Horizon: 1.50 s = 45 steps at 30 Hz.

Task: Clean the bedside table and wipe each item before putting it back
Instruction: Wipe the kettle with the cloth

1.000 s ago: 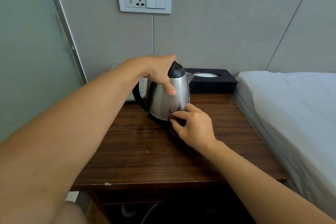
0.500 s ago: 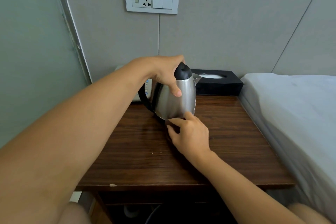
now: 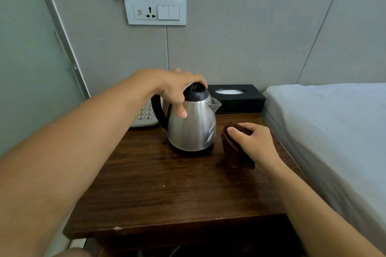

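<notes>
A steel kettle (image 3: 192,127) with a black lid and handle stands upright on the dark wooden bedside table (image 3: 167,190). My left hand (image 3: 177,89) grips the kettle from above, fingers curled over the lid and thumb down its side. Just right of the kettle, my right hand (image 3: 254,142) holds a folded dark brown cloth (image 3: 234,150) against the table top. The cloth is a small gap away from the kettle's body.
A white telephone (image 3: 144,117) sits behind the kettle at the back left, a black tissue box (image 3: 238,100) at the back right. A bed (image 3: 334,123) borders the table's right side. A socket and switch panel (image 3: 156,12) is on the wall. Crumbs (image 3: 169,183) lie mid-table.
The kettle was lifted and tilted while my right hand worked under its base; now it stands flat on the table. My right hand has moved right, with the brown cloth now showing.
</notes>
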Available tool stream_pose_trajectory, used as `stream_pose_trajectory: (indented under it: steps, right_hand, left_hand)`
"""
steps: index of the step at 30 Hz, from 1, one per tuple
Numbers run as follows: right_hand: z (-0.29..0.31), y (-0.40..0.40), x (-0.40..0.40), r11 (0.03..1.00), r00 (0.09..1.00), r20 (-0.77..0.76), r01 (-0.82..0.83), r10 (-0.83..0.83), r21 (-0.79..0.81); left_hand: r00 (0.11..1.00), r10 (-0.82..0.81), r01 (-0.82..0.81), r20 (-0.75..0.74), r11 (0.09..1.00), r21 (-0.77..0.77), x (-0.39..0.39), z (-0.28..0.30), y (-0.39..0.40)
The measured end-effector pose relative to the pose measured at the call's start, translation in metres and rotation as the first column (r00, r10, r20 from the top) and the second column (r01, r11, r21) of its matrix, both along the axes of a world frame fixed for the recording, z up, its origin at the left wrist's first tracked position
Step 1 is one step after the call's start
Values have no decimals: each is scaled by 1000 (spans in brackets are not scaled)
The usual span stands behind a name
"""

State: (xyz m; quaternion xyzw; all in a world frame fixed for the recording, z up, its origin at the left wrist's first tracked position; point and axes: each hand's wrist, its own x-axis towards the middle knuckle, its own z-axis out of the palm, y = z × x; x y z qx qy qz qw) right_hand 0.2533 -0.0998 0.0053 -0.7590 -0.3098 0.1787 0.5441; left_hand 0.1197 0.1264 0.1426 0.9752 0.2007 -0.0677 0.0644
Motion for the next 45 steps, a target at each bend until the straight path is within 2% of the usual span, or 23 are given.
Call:
stream_pose_trajectory:
  steps: [2,4,6,8,9,12,15,17,23,26,28,30,34,38,42,45]
  right_hand:
    - [0,0,-1,999,992,-123,14,-8,48]
    - [-2,2,-5,995,980,-198,36,-17,92]
    - [1,7,-12,984,978,-207,46,-10,171]
    - [1,12,-19,964,987,-147,-20,62,267]
    - [-1,14,-23,955,992,-63,-83,105,286]
    - [-20,23,-30,965,960,253,-170,117,198]
    - [-33,30,-36,973,932,353,-156,87,171]
    - [-34,35,-39,981,923,379,-132,68,145]
    - [-38,27,-54,986,922,353,-167,156,1]
    - [-30,23,-53,997,912,405,-78,62,23]
    - [-25,23,-56,989,878,479,-70,0,130]
    - [-25,25,-63,980,831,556,-132,26,151]
    - [-41,17,-71,983,718,676,-179,165,-50]
    - [-40,11,-68,986,791,589,-118,164,-116]
    - [-25,16,-54,998,819,573,-60,30,34]
    - [-34,13,-51,992,821,566,-119,79,34]
  left_hand:
    - [998,5,-1,-60,998,65,5,4,-7]
    - [998,23,-23,-65,1000,1,11,3,-15]
    - [1000,24,-26,-20,996,-88,13,-1,-19]
    - [999,11,-6,35,990,-141,9,-5,-15]
    - [998,1,10,63,985,-173,6,-6,-13]
    - [995,-8,32,100,969,-246,-2,-7,-7]
    - [993,6,26,115,961,-277,-3,-9,-8]
    - [992,19,14,124,965,-260,-2,-10,-9]
    - [991,53,-29,125,982,-189,-5,-11,-14]
    - [990,63,-39,125,982,-186,-6,-10,-17]
    - [989,70,-46,130,983,-180,-6,-11,-18]
    - [988,74,-49,138,983,-176,-7,-12,-18]
    - [986,85,-58,144,981,-183,-7,-12,-18]
    - [984,93,-63,154,980,-190,-9,-12,-20]
    - [980,107,-74,167,978,-194,-9,-9,-21]
    - [981,106,-73,163,978,-197,-9,-9,-21]
